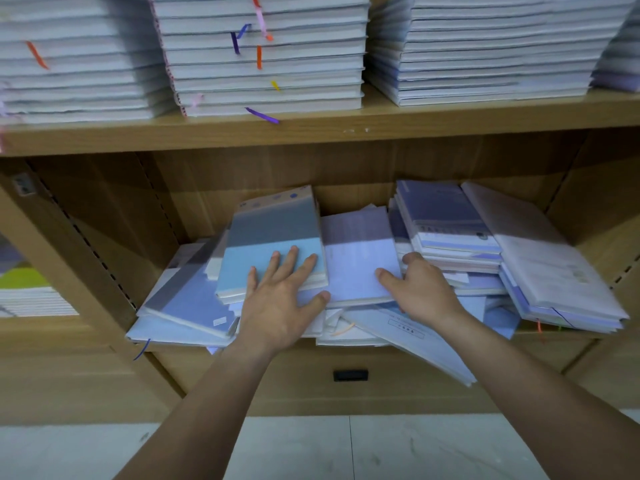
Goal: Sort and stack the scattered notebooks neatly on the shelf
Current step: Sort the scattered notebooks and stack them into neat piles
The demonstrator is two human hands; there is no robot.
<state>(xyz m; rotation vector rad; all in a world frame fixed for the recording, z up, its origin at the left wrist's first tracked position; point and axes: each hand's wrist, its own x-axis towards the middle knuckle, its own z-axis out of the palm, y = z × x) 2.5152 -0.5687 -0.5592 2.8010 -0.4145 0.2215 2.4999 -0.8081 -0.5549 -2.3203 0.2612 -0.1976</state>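
— Forearms (pixel 207 393) are spanning the foreground; left hand (pixel 280 299) is lying flat, fingers spread, on the blue notebook (pixel 273 233); right hand (pixel 424 292) is gripping the lavender notebook (pixel 360 244) by its edge.
— Progress?
— Barely beginning, I'd judge: notebooks (pixel 194 306) are sprawling over the lower shelf (pixel 214 181); upper stacks (pixel 263 64) are sitting neat.

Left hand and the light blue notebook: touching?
Touching. Head view shows the left hand flat on the light blue notebook, fingers spread on its cover; the right hand grips the lavender notebook.

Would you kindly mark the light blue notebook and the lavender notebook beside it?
light blue notebook (pixel 272 233): head view, middle of its cover.
lavender notebook (pixel 360 254): head view, middle of its cover.
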